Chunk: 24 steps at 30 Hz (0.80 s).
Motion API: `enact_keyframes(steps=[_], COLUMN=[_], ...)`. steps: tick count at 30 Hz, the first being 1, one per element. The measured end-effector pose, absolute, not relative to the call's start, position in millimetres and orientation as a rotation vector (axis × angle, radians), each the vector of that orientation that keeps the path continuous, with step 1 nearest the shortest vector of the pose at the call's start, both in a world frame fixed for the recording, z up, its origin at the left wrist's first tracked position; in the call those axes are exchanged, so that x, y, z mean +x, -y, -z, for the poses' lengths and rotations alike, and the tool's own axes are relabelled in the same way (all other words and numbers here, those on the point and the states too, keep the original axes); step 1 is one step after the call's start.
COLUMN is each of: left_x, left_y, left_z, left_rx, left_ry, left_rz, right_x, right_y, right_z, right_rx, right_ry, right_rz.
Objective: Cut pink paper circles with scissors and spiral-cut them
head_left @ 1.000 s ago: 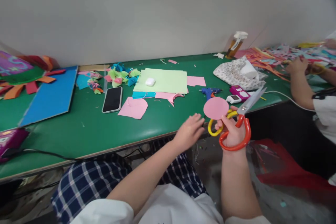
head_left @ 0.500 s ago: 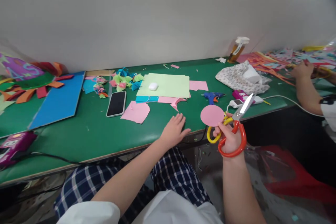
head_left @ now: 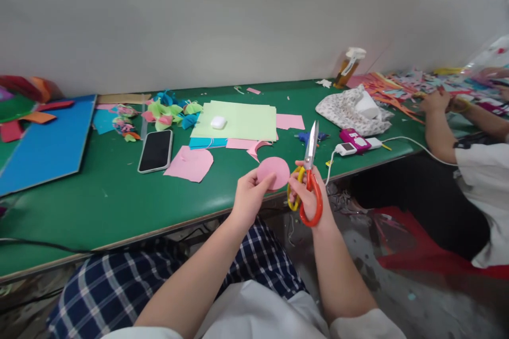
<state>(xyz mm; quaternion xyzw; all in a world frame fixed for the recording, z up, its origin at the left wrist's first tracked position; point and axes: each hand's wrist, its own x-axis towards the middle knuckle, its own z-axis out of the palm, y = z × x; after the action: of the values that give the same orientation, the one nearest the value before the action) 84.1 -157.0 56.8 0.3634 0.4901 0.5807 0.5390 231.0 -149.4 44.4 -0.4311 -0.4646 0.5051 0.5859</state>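
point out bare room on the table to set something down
Bare green table shows between the blue board and phone, and in front of the pink piece beside the phone. Crowded: around the pale green sheets and the paper strips, far right.

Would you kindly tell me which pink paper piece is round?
The disc in the left hand; the pink scraps on the table have corners.

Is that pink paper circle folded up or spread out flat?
Spread out flat. The pink paper circle shows a smooth, round face with no fold visible; the left hand hides a little of it.
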Motion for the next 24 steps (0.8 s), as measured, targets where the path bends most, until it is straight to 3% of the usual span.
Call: enact_keyframes(steps=[6, 16, 24], left_x=[58.9, 34.5, 29.1], left_y=[166.0, 174.6, 179.5], left_z=[-66.8, -76.4, -69.9], left_rx=[0.564, 0.438, 0.404], left_ry=[-1.15, -1.086, -1.193], left_rz=[-1.593, -1.815, -1.82], right_x=[203.8, 186.8, 183.0], right_y=[136.3, 124.1, 127.4], right_z=[-17.0, 8.9, 15.6], right_rx=[-0.924, -1.178, -1.175], right_ry=[1.117, 1.357, 1.214], right_rz=[-0.885, -0.856, -0.825])
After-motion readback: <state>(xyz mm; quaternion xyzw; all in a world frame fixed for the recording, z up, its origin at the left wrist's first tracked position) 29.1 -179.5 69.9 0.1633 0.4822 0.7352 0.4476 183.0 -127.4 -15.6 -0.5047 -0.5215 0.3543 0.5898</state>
